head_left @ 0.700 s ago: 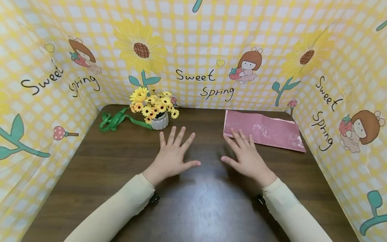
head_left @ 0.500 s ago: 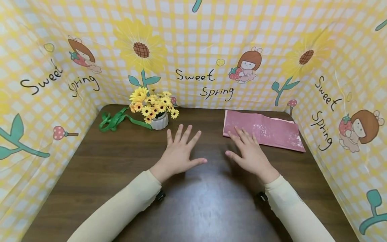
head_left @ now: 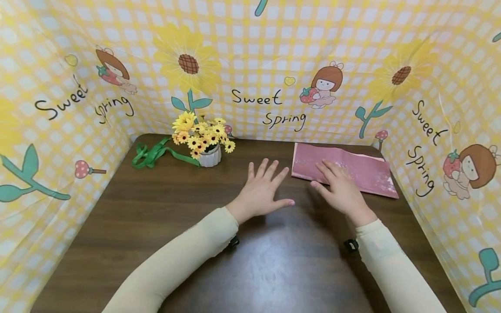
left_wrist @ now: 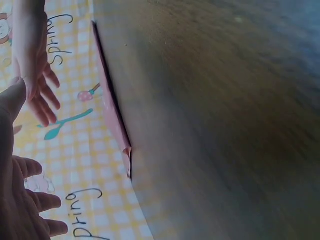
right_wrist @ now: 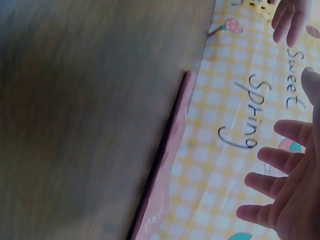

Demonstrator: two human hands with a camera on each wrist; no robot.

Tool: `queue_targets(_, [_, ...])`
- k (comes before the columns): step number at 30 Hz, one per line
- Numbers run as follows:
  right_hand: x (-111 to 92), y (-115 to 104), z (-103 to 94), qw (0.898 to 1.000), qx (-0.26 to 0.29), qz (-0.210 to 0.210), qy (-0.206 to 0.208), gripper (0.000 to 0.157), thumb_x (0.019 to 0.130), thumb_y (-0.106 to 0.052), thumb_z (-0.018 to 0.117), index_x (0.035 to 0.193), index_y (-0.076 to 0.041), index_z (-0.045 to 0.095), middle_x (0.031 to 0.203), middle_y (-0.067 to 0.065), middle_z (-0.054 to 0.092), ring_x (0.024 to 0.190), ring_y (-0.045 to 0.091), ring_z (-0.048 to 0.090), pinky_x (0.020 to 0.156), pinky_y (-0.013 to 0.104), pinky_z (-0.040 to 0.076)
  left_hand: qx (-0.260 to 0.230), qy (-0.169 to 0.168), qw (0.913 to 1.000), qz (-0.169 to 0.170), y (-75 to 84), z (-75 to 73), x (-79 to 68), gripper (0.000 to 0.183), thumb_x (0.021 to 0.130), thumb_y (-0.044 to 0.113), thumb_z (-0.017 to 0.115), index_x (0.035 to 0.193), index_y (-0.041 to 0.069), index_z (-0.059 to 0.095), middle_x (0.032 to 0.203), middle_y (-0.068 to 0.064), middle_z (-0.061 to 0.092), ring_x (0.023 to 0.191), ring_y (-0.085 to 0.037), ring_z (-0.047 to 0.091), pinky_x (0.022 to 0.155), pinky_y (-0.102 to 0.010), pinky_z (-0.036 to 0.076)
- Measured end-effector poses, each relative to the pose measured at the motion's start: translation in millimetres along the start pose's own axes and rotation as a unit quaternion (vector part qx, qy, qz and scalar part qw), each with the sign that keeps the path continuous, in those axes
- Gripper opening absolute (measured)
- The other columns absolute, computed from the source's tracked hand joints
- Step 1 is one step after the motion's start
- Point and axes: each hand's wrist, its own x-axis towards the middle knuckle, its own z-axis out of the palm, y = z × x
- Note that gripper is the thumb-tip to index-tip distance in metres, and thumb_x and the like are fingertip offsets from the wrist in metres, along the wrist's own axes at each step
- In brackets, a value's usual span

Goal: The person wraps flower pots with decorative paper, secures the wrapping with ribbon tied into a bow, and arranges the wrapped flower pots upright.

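Observation:
My left hand (head_left: 260, 194) hovers over the middle of the table with its fingers spread, holding nothing. To its right, my right hand (head_left: 341, 193) is in the air too; in the head view its fingertips overlap a folded pink sheet (head_left: 375, 176) with whitish worn patches. In the right wrist view a gap shows between those fingers and the pink sheet (right_wrist: 162, 170), which lies flat at the back right. The left wrist view has both hands above the table and the pink sheet (left_wrist: 111, 100) seen edge-on beyond them.
Yellow artificial flowers (head_left: 203, 135) stand in a small ribbed whitish pot (head_left: 211, 158) at the back left. Beside the pot lies a loose green ribbon (head_left: 150, 155). Checked yellow cloth (head_left: 250, 52) walls the brown wooden table (head_left: 129, 213) at the back and sides.
Both hands have moved to the right, the left one further, from near the flower pot toward the pink sheet. The right hand now overlaps more of the sheet. Fingers stay spread.

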Motion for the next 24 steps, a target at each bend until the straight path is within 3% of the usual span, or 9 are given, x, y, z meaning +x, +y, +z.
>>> queue_targets(7, [4,22,-4.7,1.000,0.003,0.030,-0.010,0.066,0.103,-0.051,0.054,0.156,-0.013,0.043,0.162,0.019,0.037,0.149,0.044,0.031,0.118,0.065,0.023,0.010,-0.007,0.9999,0.010,14.1,9.5,27.0,0.098,0.088,0.087,0.038,0.163,0.026,0.026,0.168,-0.013,0.025,0.156,-0.041,0.014,0.118,-0.073,0.009])
queue_targets(15, [8,44,-6.2,0.997,0.002,0.069,-0.034,0.066,0.105,-0.053,0.049,0.154,-0.009,0.045,0.161,0.023,0.036,0.147,0.048,0.032,0.116,0.068,0.025,0.011,-0.040,0.9991,0.012,29.1,26.8,56.1,0.093,0.089,0.085,0.039,0.160,0.024,0.035,0.165,-0.010,0.033,0.156,-0.039,0.017,0.119,-0.071,0.012])
queue_targets(24, [12,65,-5.4,0.994,0.005,0.106,-0.040,0.061,0.105,-0.048,0.051,0.149,-0.005,0.050,0.157,0.024,0.042,0.143,0.049,0.037,0.114,0.067,0.028,-0.017,-0.081,0.9960,0.033,31.2,45.6,78.5,0.086,0.095,0.077,0.043,0.160,0.021,0.035,0.165,-0.011,0.032,0.155,-0.037,0.021,0.121,-0.067,0.015])
